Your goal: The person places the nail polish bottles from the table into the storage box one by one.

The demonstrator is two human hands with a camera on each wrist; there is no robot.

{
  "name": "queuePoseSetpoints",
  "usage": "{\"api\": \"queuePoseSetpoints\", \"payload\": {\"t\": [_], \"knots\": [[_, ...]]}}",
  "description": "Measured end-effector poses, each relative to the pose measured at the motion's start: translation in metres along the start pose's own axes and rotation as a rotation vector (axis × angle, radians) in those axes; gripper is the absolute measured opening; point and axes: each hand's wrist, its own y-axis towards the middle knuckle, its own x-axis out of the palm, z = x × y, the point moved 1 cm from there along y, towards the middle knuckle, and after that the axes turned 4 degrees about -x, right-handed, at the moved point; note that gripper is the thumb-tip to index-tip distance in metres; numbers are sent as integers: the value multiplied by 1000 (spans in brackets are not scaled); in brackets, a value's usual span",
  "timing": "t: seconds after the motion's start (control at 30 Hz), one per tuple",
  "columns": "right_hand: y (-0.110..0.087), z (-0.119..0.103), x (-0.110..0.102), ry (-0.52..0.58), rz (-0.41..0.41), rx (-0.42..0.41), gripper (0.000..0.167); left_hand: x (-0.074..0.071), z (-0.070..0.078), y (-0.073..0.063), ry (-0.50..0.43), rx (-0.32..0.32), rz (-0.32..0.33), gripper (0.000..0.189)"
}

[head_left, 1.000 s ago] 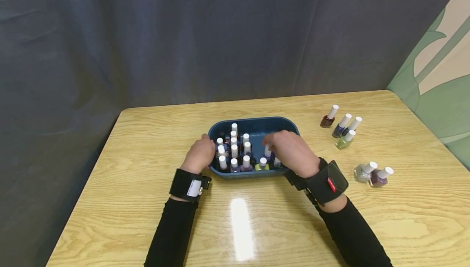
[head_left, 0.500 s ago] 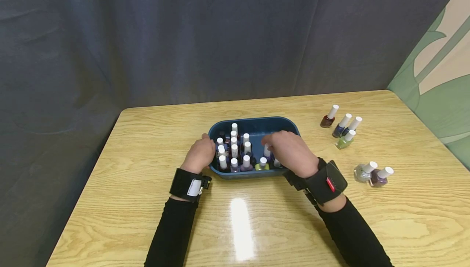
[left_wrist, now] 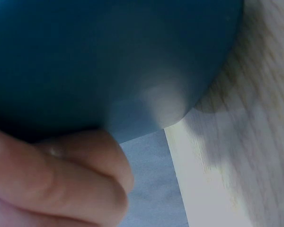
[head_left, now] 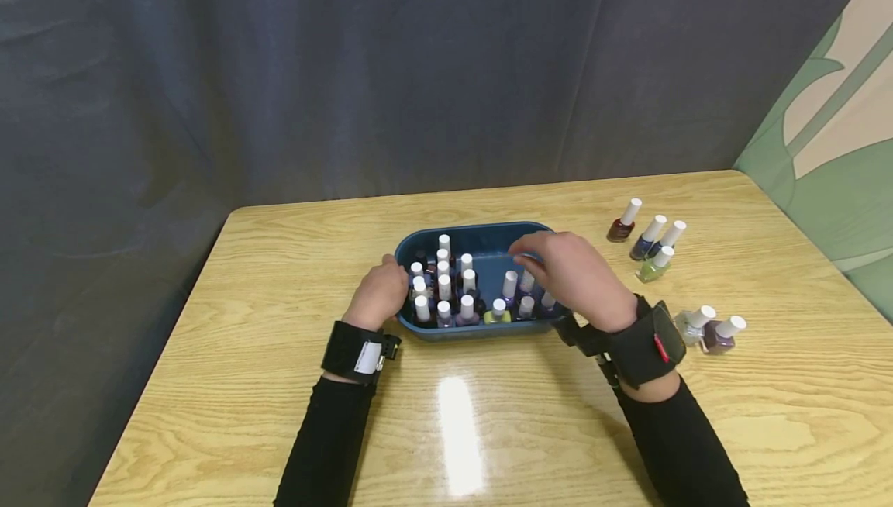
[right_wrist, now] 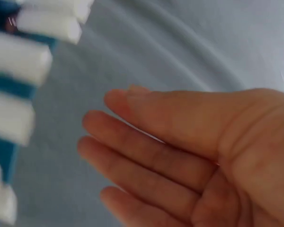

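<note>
A dark blue plastic bin (head_left: 481, 332) stands on the table, with several white-capped nail polish bottles (head_left: 444, 287) upright in its left half. A yellow-green nail polish bottle (head_left: 498, 318) and several dark purple ones, among them a purple nail polish bottle (head_left: 509, 287), stand along the front and right. My left hand (head_left: 379, 294) grips the bin's left end, its fingers (left_wrist: 61, 184) curled against the wall in the left wrist view. Over the bin's right end hovers my right hand (head_left: 577, 274); in the right wrist view its fingers (right_wrist: 146, 161) are loosely extended and hold nothing.
Right of the bin stand a dark red bottle (head_left: 620, 229), two dark blue bottles, one (head_left: 643, 246) further left, and a light green bottle (head_left: 650, 270). Nearer, a clear bottle (head_left: 689, 329) touches a purple bottle (head_left: 717, 339). A dark curtain (head_left: 418, 73) hangs behind the table.
My right hand has let go of a purple nail polish bottle in the bin and moved up and to the right. More caps show at the bin's right end. The left hand stays put.
</note>
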Motion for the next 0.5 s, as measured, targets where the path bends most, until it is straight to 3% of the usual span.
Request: {"api": "queuePoseSetpoints", "payload": {"t": [0.17,0.33,0.4,0.5], "knots": [[-15,23,-29,-22,115,143,19,1,1,1,-4,-5,-18,35],[-36,55,-51,-50,221,373,21,0,1,0,-16,-13,-37,37],[-44,68,-56,-54,236,459,23,-1,1,0,-27,-20,-42,38],[-54,85,-59,-43,193,557,26,-1,0,-1,-35,-23,-41,38]]}}
